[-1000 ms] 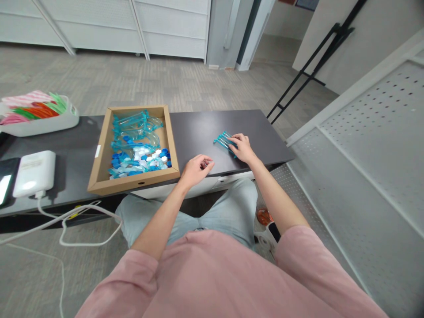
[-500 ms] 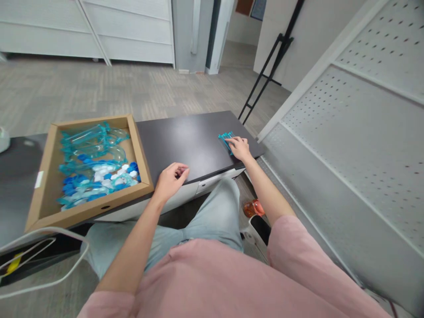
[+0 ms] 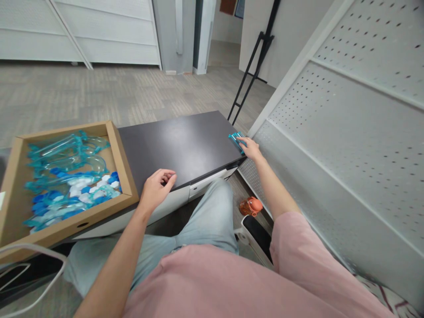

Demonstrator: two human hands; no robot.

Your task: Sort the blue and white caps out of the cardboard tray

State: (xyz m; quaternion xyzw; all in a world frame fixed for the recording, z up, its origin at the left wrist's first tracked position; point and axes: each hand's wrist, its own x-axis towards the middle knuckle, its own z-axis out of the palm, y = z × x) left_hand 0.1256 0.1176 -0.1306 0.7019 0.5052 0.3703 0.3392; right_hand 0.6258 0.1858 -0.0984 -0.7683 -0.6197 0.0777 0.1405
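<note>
My right hand (image 3: 251,148) is at the right end of the dark cabinet top (image 3: 182,137), its fingers on a small clear and turquoise plastic tube piece (image 3: 236,139). This piece lies close to the edge, and the fingers cover part of it. Near the front edge, my left hand (image 3: 157,189) is half curled with a gap between thumb and forefinger; nothing shows in it. To its left, a cardboard box (image 3: 127,176) holds clear turquoise-ended tubes (image 3: 61,148), some straight and some curved. Blue and white hexagonal pieces (image 3: 79,190) are heaped in its near part.
A perforated white panel (image 3: 331,145) rises just right of the cabinet. On the floor below stands an orange bottle (image 3: 251,206), beside a chair armrest (image 3: 258,236). A black stand (image 3: 247,84) is behind the cabinet; a white cable (image 3: 49,254) loops at lower left.
My right hand has slid the turquoise tube piece rightward, nearer the cabinet's right edge. The view has turned right, so the box appears farther left. My left hand keeps its curled shape.
</note>
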